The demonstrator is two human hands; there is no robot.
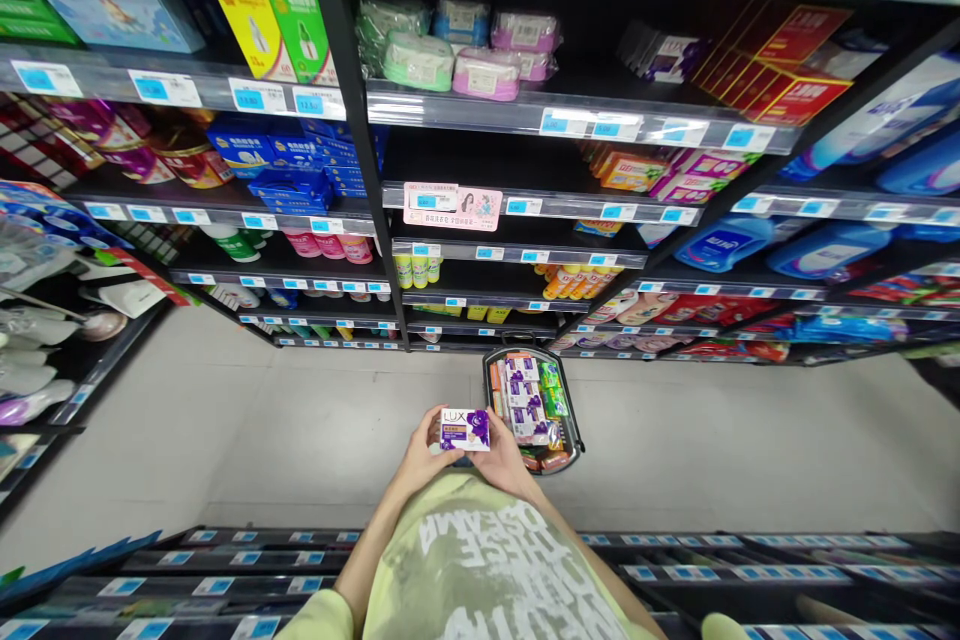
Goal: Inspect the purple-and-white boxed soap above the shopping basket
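A white and purple LUX soap box (465,430) is held up in front of my shirt, its printed face towards me. My left hand (426,450) grips its left end, with the thumb along the lower edge. At the other end, my right hand (502,450) has its fingers closed on the box. Just beyond and to the right, a black shopping basket (575,420) stands on the floor. In it lie several similar purple and white soap boxes (523,390), green packs (553,388) and orange packs.
Shelves with price tags rise ahead; soap dishes (420,60) and red boxes (787,90) sit on an upper one. Blue detergent bottles (724,242) stand to the right. Grey tiled floor (322,430) runs between this rack and another shelf (247,560) behind me.
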